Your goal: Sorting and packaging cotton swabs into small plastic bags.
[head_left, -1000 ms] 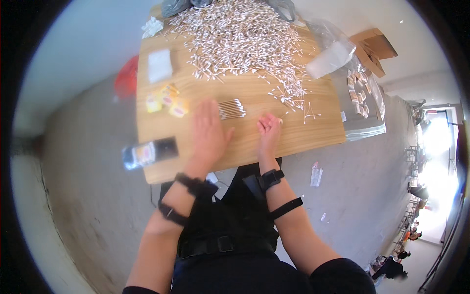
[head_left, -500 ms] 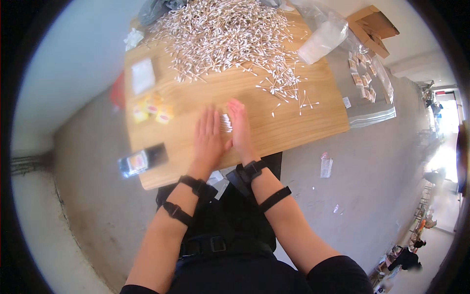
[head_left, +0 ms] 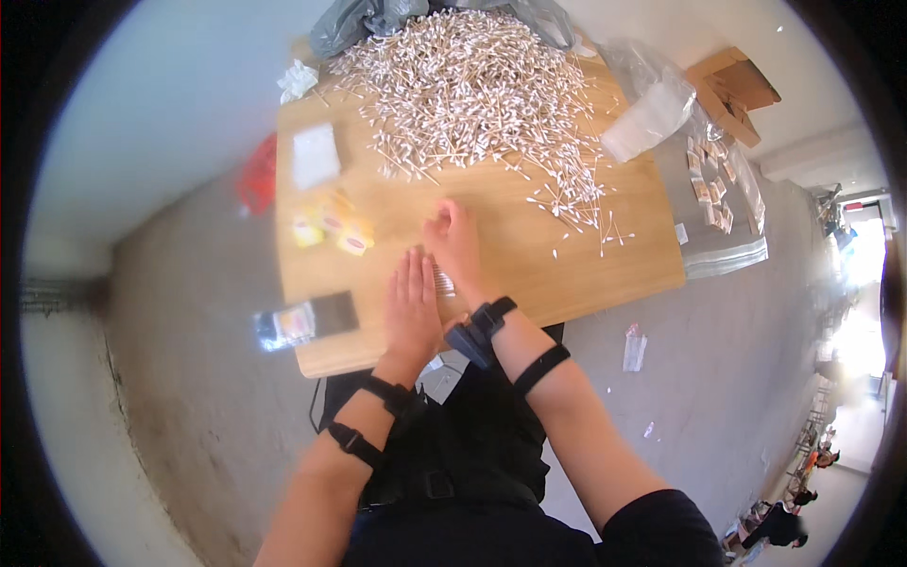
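A small row of cotton swabs (head_left: 444, 281) lies side by side on the wooden table (head_left: 529, 255), between my two hands. Flat and with its fingers stretched forward, my left hand (head_left: 412, 304) rests along the row's left side. My right hand (head_left: 455, 244) is at the row's far right, its fingers curled in over the wood just beyond my left fingertips. Whatever those fingers may hold is hidden. Part of the row is covered by the hands. A large heap of loose cotton swabs (head_left: 472, 90) spreads over the far part of the table.
Yellow packets (head_left: 351, 236), a white sheet-like pack (head_left: 316, 156) and a dark and clear sleeve (head_left: 307, 321) lie to the left. Clear plastic bags (head_left: 652, 118), an open cardboard box (head_left: 737, 90) and small packs (head_left: 709, 189) are at the right. Grey plastic (head_left: 368, 24) edges the heap.
My right hand has gone from lying straight along the swabs to curled fingers farther forward. My left hand stays flat beside the row. The whole view has shifted slightly.
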Motion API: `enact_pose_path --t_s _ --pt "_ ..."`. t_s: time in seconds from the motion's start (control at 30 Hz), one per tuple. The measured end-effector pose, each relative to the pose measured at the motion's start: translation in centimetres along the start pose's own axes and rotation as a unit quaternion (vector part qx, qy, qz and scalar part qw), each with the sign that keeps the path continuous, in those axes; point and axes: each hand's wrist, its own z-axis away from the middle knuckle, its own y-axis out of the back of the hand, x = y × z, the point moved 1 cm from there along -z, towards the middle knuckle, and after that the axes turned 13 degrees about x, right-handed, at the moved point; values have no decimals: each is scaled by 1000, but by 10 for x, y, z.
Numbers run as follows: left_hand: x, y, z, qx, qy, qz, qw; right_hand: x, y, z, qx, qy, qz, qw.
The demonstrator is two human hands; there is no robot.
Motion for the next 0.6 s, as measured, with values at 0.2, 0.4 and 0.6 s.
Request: enact_pose_path --t_s 0.2,0.4,0.6 --pt "6 0 -3 -55 11 -37 998 -2 -26 -66 131 137 249 950" --pt "3 3 -4 -56 17 -33 998 24 6 -75 0 35 160 986" --pt "2 6 -5 -93 28 -50 994 32 48 -44 240 -1 196 951"
